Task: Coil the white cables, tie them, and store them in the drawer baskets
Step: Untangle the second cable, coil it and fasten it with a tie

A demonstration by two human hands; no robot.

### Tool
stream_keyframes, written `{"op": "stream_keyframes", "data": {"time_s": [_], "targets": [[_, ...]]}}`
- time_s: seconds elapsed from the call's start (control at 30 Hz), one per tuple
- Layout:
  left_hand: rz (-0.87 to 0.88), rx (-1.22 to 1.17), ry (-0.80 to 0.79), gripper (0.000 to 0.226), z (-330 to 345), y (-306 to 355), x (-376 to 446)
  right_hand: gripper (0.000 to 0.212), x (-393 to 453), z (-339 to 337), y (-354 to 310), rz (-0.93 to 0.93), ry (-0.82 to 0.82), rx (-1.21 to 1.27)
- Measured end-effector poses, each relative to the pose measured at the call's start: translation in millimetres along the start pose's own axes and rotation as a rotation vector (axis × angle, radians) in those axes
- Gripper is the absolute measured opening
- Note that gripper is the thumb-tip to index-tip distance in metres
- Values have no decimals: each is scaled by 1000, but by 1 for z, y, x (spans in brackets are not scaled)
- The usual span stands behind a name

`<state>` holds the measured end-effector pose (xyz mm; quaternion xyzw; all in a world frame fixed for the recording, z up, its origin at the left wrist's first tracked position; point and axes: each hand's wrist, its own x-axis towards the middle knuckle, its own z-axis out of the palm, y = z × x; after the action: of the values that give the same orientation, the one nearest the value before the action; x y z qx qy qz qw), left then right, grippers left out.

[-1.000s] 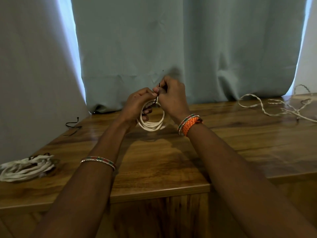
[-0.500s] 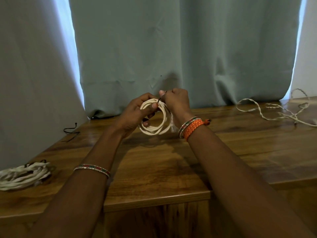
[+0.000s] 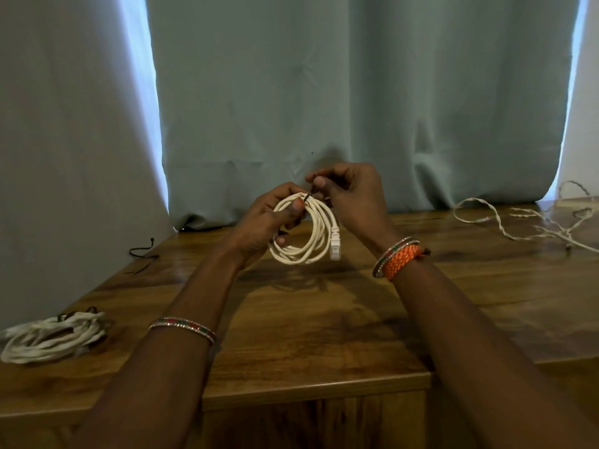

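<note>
A coiled white cable [image 3: 311, 241] with a clear plug hanging at its right side is held above the wooden table [image 3: 324, 319]. My left hand [image 3: 265, 222] grips the coil at its top left, thumb pressed on the strands. My right hand [image 3: 350, 192] pinches a thin dark tie [image 3: 308, 196] at the top of the coil. A second white cable bundle [image 3: 52, 335], tied with a dark tie, lies at the table's left front. No drawer or basket is in view.
Loose, uncoiled pale cables [image 3: 525, 222] sprawl over the table's back right. Dark ties [image 3: 142, 254] lie at the back left by the curtain [image 3: 324, 92], which hangs right behind the table. The table's front edge steps down on the right.
Both hands have lifted the coil off the table and turned it more face-on, so the plug now hangs in view. The right hand still pinches the tie at the top.
</note>
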<state>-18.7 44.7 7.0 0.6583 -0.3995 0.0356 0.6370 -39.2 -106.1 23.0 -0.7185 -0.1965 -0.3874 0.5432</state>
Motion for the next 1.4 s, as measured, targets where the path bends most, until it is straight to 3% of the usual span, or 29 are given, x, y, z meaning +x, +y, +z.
{"op": "stream_keyframes", "data": {"time_s": [0.13,0.47,0.63,0.83,0.93,1.0,1.07,1.13,1.4], "targets": [[-31,-51,-36,13,0,1,0,15,0,-8,1,-86,-94,-90],[-113,40,-126,16,-1,3,-2,18,-1,-31,-5,-24,-307,139],[-141,64,-142,16,0,-1,-1,11,-1,-36,-11,-3,-403,23],[-17,315,-58,5,5,-2,0,17,-3,-23,9,115,-164,62],[-10,383,-39,9,15,-4,3,23,-1,-16,18,73,-53,-19],[-105,218,-55,17,23,-3,3,26,0,-15,18,14,-15,-61],[-233,-93,-78,25,30,-2,3,26,1,-14,18,-19,14,-71],[-263,-257,-78,25,35,-2,3,22,0,-15,20,-9,25,-65],[-182,-125,2,11,36,-3,2,21,-4,-17,20,96,14,62]]}}
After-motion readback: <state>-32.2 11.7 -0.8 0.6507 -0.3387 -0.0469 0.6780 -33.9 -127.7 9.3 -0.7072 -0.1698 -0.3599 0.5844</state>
